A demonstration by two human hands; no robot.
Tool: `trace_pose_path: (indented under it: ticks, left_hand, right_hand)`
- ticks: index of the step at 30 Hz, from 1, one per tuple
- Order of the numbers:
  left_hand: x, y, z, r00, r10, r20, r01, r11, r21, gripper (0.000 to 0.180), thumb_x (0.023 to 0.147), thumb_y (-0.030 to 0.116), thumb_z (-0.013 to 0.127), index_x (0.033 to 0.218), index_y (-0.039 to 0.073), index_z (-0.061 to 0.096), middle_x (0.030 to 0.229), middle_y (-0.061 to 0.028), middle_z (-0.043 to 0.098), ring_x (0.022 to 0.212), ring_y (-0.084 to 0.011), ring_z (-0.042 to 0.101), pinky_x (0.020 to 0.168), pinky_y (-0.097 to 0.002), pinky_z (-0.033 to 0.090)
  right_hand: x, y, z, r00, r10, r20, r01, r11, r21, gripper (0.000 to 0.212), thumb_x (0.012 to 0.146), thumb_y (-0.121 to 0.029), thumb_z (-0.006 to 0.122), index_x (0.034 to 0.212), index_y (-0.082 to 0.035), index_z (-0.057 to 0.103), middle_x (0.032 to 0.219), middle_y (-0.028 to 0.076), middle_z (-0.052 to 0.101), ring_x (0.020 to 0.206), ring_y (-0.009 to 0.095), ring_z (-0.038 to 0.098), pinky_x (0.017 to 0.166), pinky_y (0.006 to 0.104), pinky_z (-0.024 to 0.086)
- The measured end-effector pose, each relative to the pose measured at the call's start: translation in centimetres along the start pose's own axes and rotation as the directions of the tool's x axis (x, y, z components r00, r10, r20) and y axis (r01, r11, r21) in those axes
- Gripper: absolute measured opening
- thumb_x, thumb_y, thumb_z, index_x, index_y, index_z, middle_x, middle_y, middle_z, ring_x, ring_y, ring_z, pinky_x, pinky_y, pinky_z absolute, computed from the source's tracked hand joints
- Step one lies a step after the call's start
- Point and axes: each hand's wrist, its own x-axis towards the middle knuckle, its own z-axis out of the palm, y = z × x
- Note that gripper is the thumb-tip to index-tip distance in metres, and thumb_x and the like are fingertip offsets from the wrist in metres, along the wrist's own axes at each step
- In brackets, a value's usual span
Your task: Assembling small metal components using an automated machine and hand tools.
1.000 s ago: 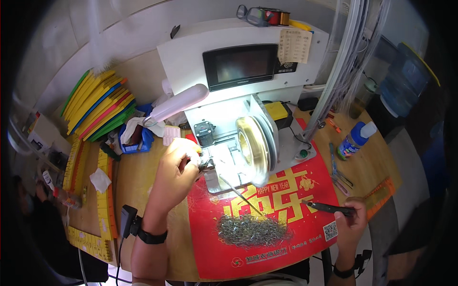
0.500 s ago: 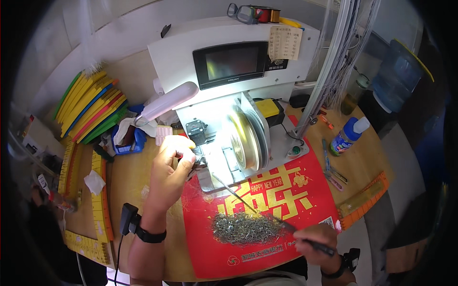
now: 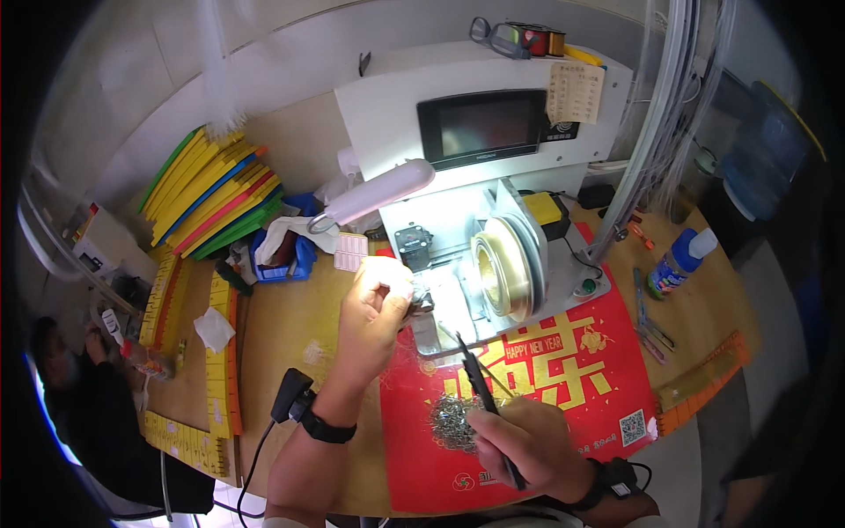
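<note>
My left hand (image 3: 374, 308) is at the front left of a white winding machine (image 3: 484, 176), fingers pinched beside its small dark fixture (image 3: 422, 304). Lamp glare hides what is between those fingertips. My right hand (image 3: 532, 444) is closed around slim black tweezers (image 3: 480, 378), their tips pointing up toward the machine's bright base plate. Under the tweezers, a heap of small silvery metal pieces (image 3: 451, 422) lies on a red printed sheet (image 3: 422, 480), partly covered by my right hand. A pale spool (image 3: 497, 273) stands upright on the machine, right of my left hand.
A white lamp (image 3: 378, 192) reaches over the fixture. Stacked coloured foam strips (image 3: 207, 194) and a blue bin (image 3: 295, 264) are at left; a blue-capped bottle (image 3: 673, 264) and cutters (image 3: 647, 317) are at right. Another person (image 3: 97, 431) sits far left.
The view has shifted, so the scene sits further right. My right hand has lifted and turned the tweezers steeper, with their tips away from the base plate's edge. My left hand stays at the fixture.
</note>
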Motion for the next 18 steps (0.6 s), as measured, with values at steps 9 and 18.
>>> trace_pose_path:
  ticks: [9,18]
  left_hand:
    - [0.3,-0.9,-0.6,0.997,0.073,0.01,-0.073,0.997,0.006,0.007,0.093,0.0,0.058,0.099,0.0,0.061,0.122,-0.0096,0.053,0.102,-0.0136,0.052,0.09,-0.0286,0.044]
    - [0.1,-1.0,-0.6,1.0,0.016,0.002,-0.016,0.999,-0.044,0.006,0.095,0.0,0.057,0.095,0.005,0.06,0.121,-0.0046,0.054,0.097,-0.0111,0.047,0.086,-0.0269,0.039]
  right_hand:
    - [0.3,3.1,4.2,0.998,0.025,-0.059,-0.031,0.994,-0.104,0.068,0.082,-0.004,0.075,0.146,-0.005,0.051,0.077,0.003,0.056,0.063,0.017,0.059,0.053,0.0323,0.047]
    - [0.0,4.3,4.6,0.995,0.073,-0.068,-0.084,0.981,-0.172,0.058,0.09,-0.011,0.073,0.144,-0.005,0.053,0.083,0.006,0.058,0.066,0.021,0.061,0.054,0.0349,0.049]
